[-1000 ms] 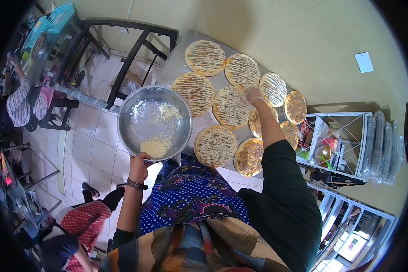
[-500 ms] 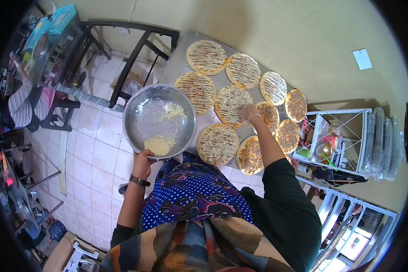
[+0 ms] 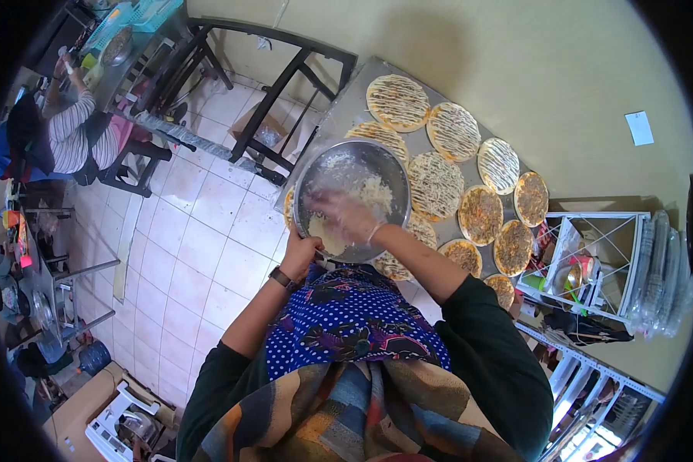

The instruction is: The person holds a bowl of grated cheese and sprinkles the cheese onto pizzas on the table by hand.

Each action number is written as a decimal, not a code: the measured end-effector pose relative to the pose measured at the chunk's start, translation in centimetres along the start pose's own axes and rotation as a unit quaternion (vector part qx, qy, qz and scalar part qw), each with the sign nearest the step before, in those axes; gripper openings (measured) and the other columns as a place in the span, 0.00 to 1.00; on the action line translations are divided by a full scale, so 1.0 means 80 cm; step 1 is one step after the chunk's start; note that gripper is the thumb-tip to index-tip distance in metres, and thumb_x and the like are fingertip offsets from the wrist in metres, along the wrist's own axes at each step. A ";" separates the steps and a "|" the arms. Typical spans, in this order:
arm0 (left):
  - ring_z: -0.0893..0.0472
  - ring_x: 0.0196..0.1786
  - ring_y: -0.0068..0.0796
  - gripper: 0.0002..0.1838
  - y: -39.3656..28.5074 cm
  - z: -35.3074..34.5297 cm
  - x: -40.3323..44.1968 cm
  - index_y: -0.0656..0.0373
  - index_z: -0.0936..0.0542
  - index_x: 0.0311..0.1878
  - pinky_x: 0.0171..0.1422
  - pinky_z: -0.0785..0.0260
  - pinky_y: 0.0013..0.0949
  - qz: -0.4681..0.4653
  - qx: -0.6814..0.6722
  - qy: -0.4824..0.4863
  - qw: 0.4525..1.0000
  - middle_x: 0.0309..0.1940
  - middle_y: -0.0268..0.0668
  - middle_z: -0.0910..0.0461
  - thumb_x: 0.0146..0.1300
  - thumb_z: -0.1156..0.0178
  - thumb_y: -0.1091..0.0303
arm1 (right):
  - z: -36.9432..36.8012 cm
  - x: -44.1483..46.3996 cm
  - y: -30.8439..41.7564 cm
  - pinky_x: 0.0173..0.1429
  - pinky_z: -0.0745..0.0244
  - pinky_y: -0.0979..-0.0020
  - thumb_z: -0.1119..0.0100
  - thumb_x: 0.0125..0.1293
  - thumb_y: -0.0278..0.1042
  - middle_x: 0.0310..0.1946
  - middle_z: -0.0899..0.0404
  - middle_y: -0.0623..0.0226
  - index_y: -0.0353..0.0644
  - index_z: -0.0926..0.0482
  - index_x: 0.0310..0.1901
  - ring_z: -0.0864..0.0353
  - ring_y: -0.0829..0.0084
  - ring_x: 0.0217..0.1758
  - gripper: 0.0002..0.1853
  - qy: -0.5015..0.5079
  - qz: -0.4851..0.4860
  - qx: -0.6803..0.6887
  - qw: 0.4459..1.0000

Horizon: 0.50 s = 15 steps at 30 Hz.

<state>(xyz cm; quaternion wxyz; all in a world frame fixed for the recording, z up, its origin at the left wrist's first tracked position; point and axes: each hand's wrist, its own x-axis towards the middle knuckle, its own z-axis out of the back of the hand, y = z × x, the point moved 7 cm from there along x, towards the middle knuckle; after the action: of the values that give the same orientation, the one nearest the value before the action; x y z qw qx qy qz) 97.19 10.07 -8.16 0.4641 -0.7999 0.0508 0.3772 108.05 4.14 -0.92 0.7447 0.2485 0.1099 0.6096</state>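
My left hand grips the near-left rim of a wide metal bowl. Inside the bowl lie pale crumbly shreds that look like grated cheese. My right hand, in what seems a clear thin glove, is down in the bowl; motion blurs its fingers, so their closure is unclear. Just right of the bowl is a pizza with pale stripes and a crumbly topping. Several more round pizzas lie around it, some striped like the one at the back, others brown-topped without stripes. The bowl covers part of some pizzas.
The pizzas lie on a grey metal tabletop against the wall. A black metal frame stands to its left. At right is a white rack with plastic packs. A seated person works at far left.
My right hand has moved left from the striped pizza into the bowl. My left hand still holds the bowl. The whole view has shifted, with things appearing further right.
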 end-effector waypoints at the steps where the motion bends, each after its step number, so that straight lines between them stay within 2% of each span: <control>1: 0.22 0.30 0.35 0.35 -0.005 0.003 -0.005 0.60 0.45 0.60 0.20 0.28 0.33 0.000 -0.005 -0.001 1.000 0.40 0.46 0.28 0.44 0.50 0.85 | -0.012 0.000 0.024 0.63 0.37 0.65 0.43 0.49 0.29 0.53 0.31 0.55 0.46 0.29 0.53 0.33 0.58 0.59 0.25 0.031 0.061 -0.029 0.997; 2: 0.22 0.31 0.36 0.34 -0.010 0.008 -0.008 0.60 0.43 0.59 0.20 0.28 0.32 -0.001 -0.009 -0.002 1.000 0.38 0.46 0.27 0.44 0.51 0.85 | -0.016 -0.006 0.031 0.63 0.37 0.65 0.43 0.49 0.29 0.53 0.31 0.55 0.46 0.29 0.53 0.33 0.58 0.59 0.25 0.029 0.064 -0.030 0.997; 3: 0.22 0.31 0.36 0.34 -0.011 0.015 -0.009 0.60 0.43 0.59 0.20 0.28 0.32 -0.005 -0.009 -0.005 1.000 0.38 0.46 0.27 0.44 0.51 0.85 | -0.035 -0.016 0.029 0.63 0.37 0.64 0.42 0.47 0.30 0.53 0.31 0.55 0.45 0.29 0.53 0.33 0.57 0.59 0.26 0.111 0.043 0.005 0.993; 4: 0.21 0.31 0.36 0.29 -0.002 0.024 -0.010 0.62 0.38 0.55 0.22 0.27 0.32 0.035 -0.014 -0.005 0.999 0.36 0.45 0.26 0.44 0.50 0.84 | -0.052 -0.027 0.029 0.62 0.37 0.64 0.42 0.46 0.30 0.53 0.32 0.55 0.45 0.29 0.53 0.34 0.57 0.59 0.27 0.192 0.025 0.040 0.980; 5: 0.21 0.32 0.36 0.24 0.006 0.038 -0.012 0.65 0.32 0.50 0.25 0.26 0.32 0.070 -0.021 -0.012 0.997 0.33 0.44 0.24 0.44 0.49 0.83 | -0.063 -0.035 0.018 0.62 0.37 0.63 0.42 0.46 0.32 0.53 0.31 0.55 0.44 0.28 0.52 0.34 0.58 0.59 0.26 0.276 -0.043 0.031 0.960; 6: 0.20 0.32 0.34 0.12 0.022 0.046 -0.015 0.67 0.24 0.37 0.31 0.25 0.31 0.108 -0.044 -0.013 0.993 0.29 0.42 0.22 0.45 0.46 0.80 | -0.072 -0.039 0.007 0.62 0.38 0.63 0.43 0.46 0.33 0.52 0.31 0.56 0.43 0.27 0.50 0.34 0.59 0.59 0.25 0.357 -0.097 0.017 0.929; 7: 0.21 0.32 0.30 0.08 -0.012 0.045 -0.032 0.65 0.21 0.32 0.35 0.27 0.30 -0.134 0.230 0.085 0.960 0.29 0.39 0.21 0.47 0.43 0.77 | -0.073 -0.038 0.007 0.62 0.38 0.62 0.43 0.47 0.34 0.51 0.30 0.56 0.44 0.27 0.51 0.33 0.58 0.58 0.25 0.280 -0.060 0.034 0.957; 8: 0.22 0.31 0.27 0.08 0.046 0.070 -0.006 0.61 0.20 0.34 0.32 0.30 0.30 0.088 0.029 -0.005 0.996 0.29 0.36 0.21 0.49 0.43 0.76 | -0.079 -0.030 0.010 0.61 0.38 0.62 0.42 0.48 0.36 0.50 0.29 0.55 0.44 0.27 0.52 0.32 0.57 0.57 0.25 0.202 -0.011 0.058 0.978; 9: 0.23 0.28 0.25 0.07 0.006 0.069 -0.018 0.61 0.20 0.35 0.29 0.32 0.29 0.015 0.209 -0.007 0.978 0.26 0.35 0.21 0.50 0.44 0.76 | -0.063 -0.003 0.043 0.61 0.38 0.62 0.42 0.48 0.36 0.50 0.29 0.55 0.45 0.26 0.51 0.33 0.57 0.57 0.24 0.165 0.027 0.095 0.981; 10: 0.24 0.25 0.25 0.11 -0.006 0.065 -0.011 0.61 0.22 0.39 0.26 0.32 0.28 -0.180 0.309 0.070 0.931 0.24 0.37 0.22 0.49 0.40 0.75 | -0.046 0.017 0.075 0.61 0.38 0.62 0.41 0.49 0.36 0.50 0.29 0.55 0.45 0.26 0.51 0.33 0.57 0.57 0.24 0.135 0.065 0.138 0.979; 11: 0.25 0.24 0.26 0.20 0.049 0.097 0.026 0.62 0.24 0.45 0.24 0.32 0.29 0.020 0.033 -0.045 0.998 0.23 0.38 0.23 0.45 0.37 0.75 | -0.079 0.014 0.059 0.61 0.38 0.61 0.41 0.49 0.37 0.51 0.30 0.56 0.48 0.25 0.51 0.33 0.56 0.57 0.23 0.183 0.039 0.138 0.973; 12: 0.23 0.29 0.28 0.31 -0.069 0.068 -0.051 0.68 0.32 0.52 0.27 0.29 0.30 -0.028 -0.103 0.033 0.994 0.35 0.40 0.21 0.42 0.35 0.74 | -0.112 0.019 0.039 0.62 0.38 0.61 0.41 0.50 0.37 0.52 0.30 0.56 0.50 0.25 0.52 0.33 0.56 0.57 0.23 0.230 0.009 0.131 0.964; 13: 0.23 0.32 0.31 0.38 -0.092 0.078 -0.063 0.63 0.39 0.61 0.26 0.29 0.30 -0.040 -0.079 -0.023 0.996 0.38 0.40 0.23 0.41 0.41 0.81 | -0.096 0.038 0.056 0.61 0.38 0.61 0.42 0.51 0.37 0.53 0.30 0.57 0.53 0.26 0.52 0.32 0.56 0.56 0.23 0.251 0.032 0.094 0.963; 14: 0.23 0.32 0.31 0.38 -0.092 0.096 -0.054 0.63 0.39 0.61 0.26 0.29 0.30 -0.060 -0.092 -0.049 0.993 0.38 0.40 0.23 0.41 0.41 0.81 | -0.071 0.054 0.071 0.61 0.37 0.61 0.42 0.51 0.37 0.53 0.30 0.57 0.56 0.26 0.52 0.30 0.56 0.55 0.23 0.268 0.048 0.055 0.961; 15: 0.23 0.32 0.32 0.41 -0.069 0.098 -0.042 0.59 0.43 0.64 0.26 0.29 0.30 -0.037 -0.080 -0.049 0.995 0.40 0.41 0.24 0.40 0.44 0.83 | -0.087 0.038 0.054 0.61 0.37 0.61 0.42 0.51 0.37 0.53 0.30 0.57 0.56 0.26 0.52 0.30 0.56 0.55 0.23 0.272 0.071 0.051 0.958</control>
<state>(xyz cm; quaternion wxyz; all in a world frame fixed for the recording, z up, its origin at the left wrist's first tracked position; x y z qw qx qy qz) 92.84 18.37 -4.32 0.4143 -0.8162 -0.0318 0.4014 101.79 9.29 -4.27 0.6277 0.1178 0.3210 0.6993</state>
